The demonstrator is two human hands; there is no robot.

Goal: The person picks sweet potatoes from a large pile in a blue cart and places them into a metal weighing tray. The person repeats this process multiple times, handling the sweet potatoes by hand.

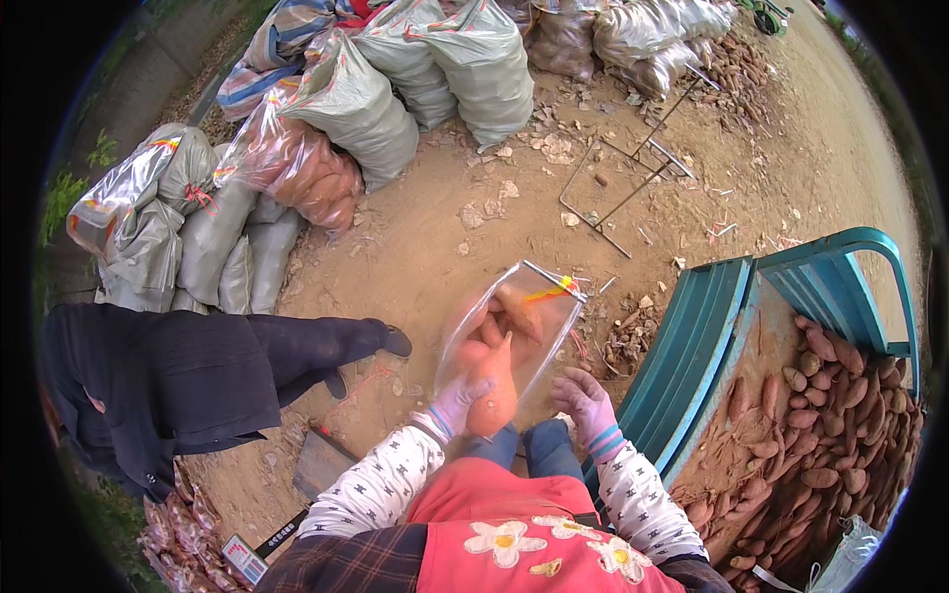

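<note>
My left hand (pixel 454 404), in a light pink glove, grips a large orange-skinned sweet potato (pixel 493 389) with a pointed end. The sweet potato is at the near side of a clear plastic bag (pixel 545 368) that stands wide with its mouth up. Several more sweet potatoes (pixel 519 315) lie inside the bag, and a yellow and red tie hangs at its far rim. To the right of the bag, my right hand (pixel 582 396), gloved too, is raised with its fingers apart and slightly bent, holding nothing.
On the right, a teal metal truck bed (pixel 678 333) holds a heap of sweet potatoes (pixel 823 445). Full woven sacks (pixel 363 111) and a clear bag of sweet potatoes (pixel 304 170) stand ahead-left. A person in dark clothes (pixel 193 378) is close on the left. A metal frame (pixel 630 185) lies beyond.
</note>
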